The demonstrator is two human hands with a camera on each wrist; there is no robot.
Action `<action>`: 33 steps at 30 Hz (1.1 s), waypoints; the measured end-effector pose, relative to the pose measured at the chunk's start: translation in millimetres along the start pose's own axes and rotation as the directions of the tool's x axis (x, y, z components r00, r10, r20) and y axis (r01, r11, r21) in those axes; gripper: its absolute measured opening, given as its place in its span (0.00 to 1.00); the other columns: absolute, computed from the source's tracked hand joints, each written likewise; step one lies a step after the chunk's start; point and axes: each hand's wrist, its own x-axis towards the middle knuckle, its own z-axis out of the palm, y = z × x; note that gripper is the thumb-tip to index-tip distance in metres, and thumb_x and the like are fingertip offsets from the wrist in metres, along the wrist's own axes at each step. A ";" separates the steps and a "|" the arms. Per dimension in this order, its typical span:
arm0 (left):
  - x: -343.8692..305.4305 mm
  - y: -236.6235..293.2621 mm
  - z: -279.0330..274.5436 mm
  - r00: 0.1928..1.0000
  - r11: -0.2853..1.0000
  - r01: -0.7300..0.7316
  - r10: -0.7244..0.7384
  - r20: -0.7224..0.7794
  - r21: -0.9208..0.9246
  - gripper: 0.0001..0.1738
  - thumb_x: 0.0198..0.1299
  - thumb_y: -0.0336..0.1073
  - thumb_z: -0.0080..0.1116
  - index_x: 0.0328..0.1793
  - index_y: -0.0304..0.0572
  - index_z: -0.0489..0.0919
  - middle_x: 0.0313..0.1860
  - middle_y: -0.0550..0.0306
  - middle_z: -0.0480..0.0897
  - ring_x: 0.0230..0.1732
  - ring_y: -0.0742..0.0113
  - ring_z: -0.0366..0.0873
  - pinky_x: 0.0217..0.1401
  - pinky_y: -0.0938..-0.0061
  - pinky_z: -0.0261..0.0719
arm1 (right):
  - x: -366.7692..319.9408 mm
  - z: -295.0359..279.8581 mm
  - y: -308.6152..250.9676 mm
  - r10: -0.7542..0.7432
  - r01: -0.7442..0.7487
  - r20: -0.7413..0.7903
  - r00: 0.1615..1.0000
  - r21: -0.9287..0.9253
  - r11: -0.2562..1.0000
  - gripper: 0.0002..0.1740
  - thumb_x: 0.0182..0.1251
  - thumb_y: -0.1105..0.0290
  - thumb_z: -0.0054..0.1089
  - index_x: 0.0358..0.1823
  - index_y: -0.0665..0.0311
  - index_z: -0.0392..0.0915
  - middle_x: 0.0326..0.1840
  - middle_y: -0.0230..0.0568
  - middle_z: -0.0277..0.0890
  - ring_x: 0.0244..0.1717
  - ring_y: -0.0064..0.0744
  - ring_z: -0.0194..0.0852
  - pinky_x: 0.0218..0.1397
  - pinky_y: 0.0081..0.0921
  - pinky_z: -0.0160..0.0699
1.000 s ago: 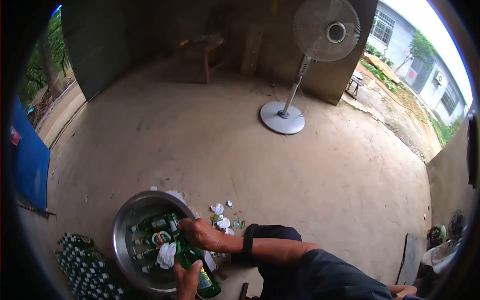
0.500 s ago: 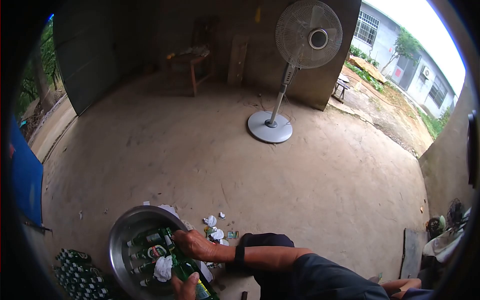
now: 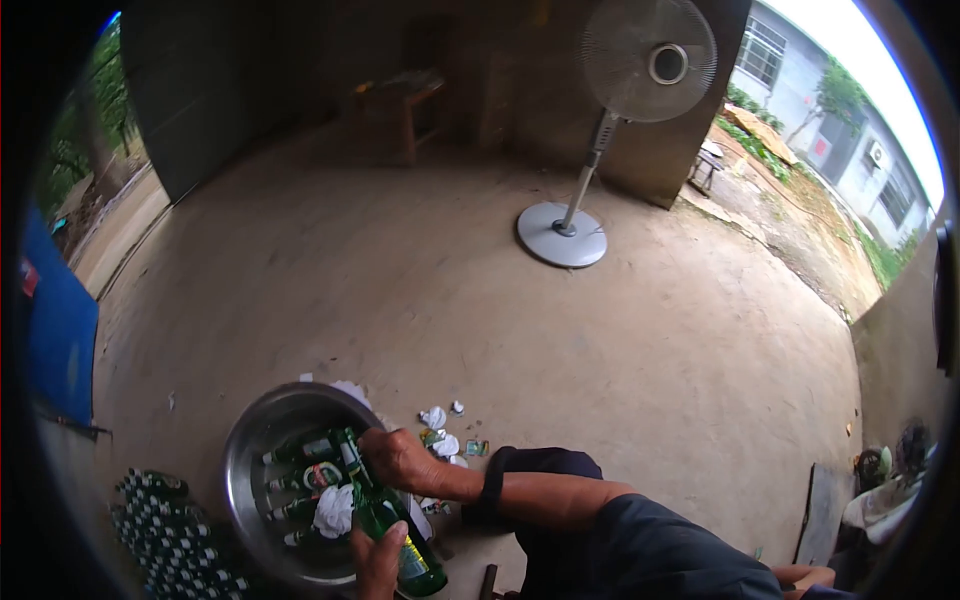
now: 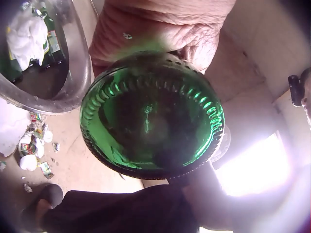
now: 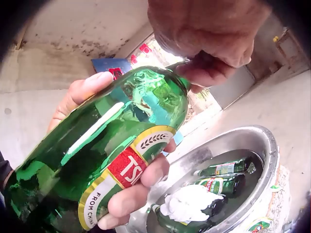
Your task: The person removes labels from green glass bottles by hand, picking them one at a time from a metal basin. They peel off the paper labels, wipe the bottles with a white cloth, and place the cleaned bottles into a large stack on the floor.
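A green glass beer bottle [image 3: 378, 515] is tilted over the near right rim of the metal basin [image 3: 236, 480]. My left hand [image 3: 378, 562] grips its body, with fingers wrapped below the label in the right wrist view. Around the neck, the fingers of my right hand [image 3: 405, 460] are curled, partly hiding it. A red, white and gold label [image 5: 127, 170] is on the bottle's shoulder side. From the left wrist, the bottle's ridged base [image 4: 150, 121] faces the camera. Inside the basin, several green bottles [image 5: 226, 167] lie in water with a crumpled white cloth [image 3: 333, 512] on them.
Many green bottles [image 3: 175, 530] stand packed together left of the basin. Scraps of wet labels and white paper [image 3: 440, 440] lie on the floor right of it. A standing fan [image 3: 565, 232] is farther off, and a wooden chair [image 3: 408, 125] is by the back wall.
The head view shifted and came back, so the room moved down and up in it. Both hands stay on the bottle, the right one at the neck.
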 end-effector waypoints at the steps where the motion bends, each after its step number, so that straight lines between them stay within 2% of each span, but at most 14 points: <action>1: -0.8 3.4 1.6 1.000 1.000 -0.002 0.002 -0.005 0.021 0.33 0.57 0.36 0.69 0.69 0.37 0.72 0.51 0.61 0.79 0.50 0.71 0.76 0.58 0.71 0.75 | 4.9 -2.5 -5.1 -0.032 0.033 0.019 0.999 -0.039 0.999 0.06 0.64 0.79 0.56 0.42 0.69 0.77 0.30 0.56 0.76 0.31 0.60 0.80 0.33 0.46 0.79; 3: -2.1 15.3 6.7 0.999 0.999 -0.001 0.003 -0.037 0.049 0.30 0.57 0.38 0.69 0.66 0.38 0.74 0.49 0.62 0.79 0.48 0.72 0.77 0.54 0.72 0.77 | 2.3 -7.4 -18.9 0.204 -0.203 0.018 0.979 0.189 0.961 0.06 0.71 0.75 0.55 0.43 0.70 0.78 0.37 0.62 0.79 0.36 0.66 0.80 0.40 0.46 0.80; 7: -1.9 30.9 6.9 0.999 0.996 0.048 -0.048 -0.002 -0.079 0.30 0.56 0.44 0.68 0.63 0.38 0.74 0.46 0.60 0.81 0.42 0.71 0.81 0.47 0.72 0.84 | 11.2 -18.8 -48.5 0.242 -0.252 0.072 0.968 0.215 0.943 0.09 0.75 0.72 0.60 0.50 0.70 0.81 0.41 0.60 0.82 0.44 0.64 0.84 0.44 0.45 0.82; 9: 2.2 21.6 0.9 0.998 0.987 0.059 -0.060 0.000 -0.150 0.36 0.52 0.48 0.70 0.63 0.34 0.74 0.40 0.54 0.82 0.32 0.62 0.86 0.33 0.67 0.90 | 11.0 -19.8 -47.8 0.224 -0.246 0.115 0.968 0.228 0.942 0.15 0.75 0.67 0.64 0.54 0.72 0.81 0.40 0.57 0.84 0.39 0.48 0.85 0.42 0.40 0.83; 10: 3.3 20.5 -3.9 0.997 0.986 0.082 -0.080 0.019 -0.144 0.36 0.53 0.50 0.70 0.61 0.34 0.74 0.38 0.53 0.83 0.31 0.62 0.86 0.35 0.68 0.89 | 12.5 -24.2 -50.6 0.205 -0.236 0.147 0.968 0.242 0.941 0.20 0.74 0.65 0.67 0.58 0.73 0.80 0.39 0.54 0.86 0.37 0.35 0.85 0.41 0.36 0.83; 13: 4.0 25.1 -3.8 0.995 0.980 0.083 -0.071 0.072 -0.182 0.35 0.54 0.51 0.69 0.60 0.34 0.74 0.36 0.52 0.84 0.30 0.61 0.86 0.35 0.69 0.88 | 14.5 -34.1 -58.5 0.204 -0.267 0.272 0.940 0.219 0.939 0.35 0.69 0.59 0.74 0.67 0.80 0.72 0.49 0.61 0.86 0.49 0.36 0.87 0.52 0.34 0.86; 17: 4.2 34.9 2.9 0.998 0.987 0.062 -0.059 0.023 -0.150 0.35 0.53 0.51 0.70 0.60 0.34 0.73 0.36 0.49 0.85 0.32 0.61 0.86 0.37 0.69 0.88 | 13.7 -34.7 -59.3 0.295 -0.417 0.362 0.885 0.331 0.846 0.40 0.71 0.58 0.72 0.72 0.81 0.66 0.60 0.60 0.83 0.62 0.40 0.82 0.66 0.36 0.82; 20: 3.1 31.0 -1.7 0.990 0.980 0.121 -0.107 0.097 -0.157 0.35 0.53 0.50 0.69 0.60 0.33 0.73 0.36 0.48 0.85 0.33 0.58 0.87 0.38 0.67 0.88 | 13.1 -33.5 -57.7 0.294 -0.425 0.344 0.892 0.414 0.805 0.36 0.74 0.58 0.69 0.71 0.80 0.68 0.57 0.55 0.84 0.59 0.36 0.83 0.63 0.34 0.82; 21: 3.1 28.9 -2.9 0.986 0.978 0.126 -0.106 0.127 -0.165 0.35 0.53 0.50 0.69 0.60 0.33 0.74 0.37 0.46 0.85 0.34 0.56 0.87 0.38 0.66 0.88 | 11.8 -28.4 -56.5 0.299 -0.389 0.262 0.917 0.435 0.812 0.29 0.77 0.56 0.65 0.62 0.78 0.76 0.46 0.48 0.86 0.48 0.30 0.83 0.52 0.32 0.83; 22: 3.0 29.0 -3.4 0.986 0.978 0.130 -0.110 0.124 -0.164 0.35 0.53 0.50 0.69 0.60 0.33 0.74 0.37 0.46 0.85 0.34 0.56 0.87 0.38 0.66 0.88 | 12.3 -28.8 -54.5 0.301 -0.393 0.265 0.916 0.437 0.809 0.29 0.77 0.56 0.65 0.62 0.78 0.76 0.46 0.48 0.86 0.48 0.30 0.83 0.52 0.32 0.83; 24: 4.5 29.6 -3.6 0.974 0.979 0.161 -0.138 0.181 -0.122 0.35 0.53 0.51 0.69 0.60 0.34 0.74 0.37 0.46 0.84 0.34 0.55 0.87 0.38 0.65 0.88 | 15.8 -32.3 -50.1 0.352 -0.393 0.197 0.915 0.242 0.887 0.24 0.80 0.54 0.61 0.48 0.75 0.80 0.31 0.40 0.80 0.35 0.25 0.76 0.38 0.31 0.78; 25: 5.1 28.7 -3.2 0.974 0.979 0.164 -0.140 0.180 -0.124 0.35 0.53 0.51 0.69 0.60 0.34 0.74 0.37 0.46 0.84 0.34 0.55 0.87 0.38 0.65 0.88 | 15.5 -26.9 -49.5 0.351 -0.366 0.107 0.930 0.278 0.888 0.25 0.82 0.53 0.56 0.37 0.73 0.80 0.22 0.35 0.70 0.27 0.23 0.65 0.29 0.31 0.68; 27: 5.3 26.3 -0.3 0.970 0.973 0.168 -0.135 0.202 -0.157 0.34 0.56 0.44 0.67 0.67 0.35 0.73 0.49 0.53 0.85 0.37 0.64 0.86 0.43 0.67 0.88 | 15.1 -26.1 -43.5 0.386 -0.401 0.106 0.916 0.234 0.886 0.23 0.81 0.55 0.57 0.38 0.73 0.80 0.21 0.42 0.72 0.25 0.27 0.66 0.30 0.33 0.70; 33: 3.0 24.2 -3.7 0.972 0.958 0.184 -0.144 0.187 -0.219 0.34 0.56 0.46 0.67 0.65 0.34 0.74 0.48 0.51 0.85 0.37 0.63 0.87 0.41 0.66 0.88 | 12.0 -21.8 -47.9 0.388 -0.411 0.138 0.911 0.226 0.883 0.19 0.81 0.60 0.57 0.46 0.73 0.82 0.25 0.52 0.78 0.28 0.33 0.74 0.36 0.35 0.77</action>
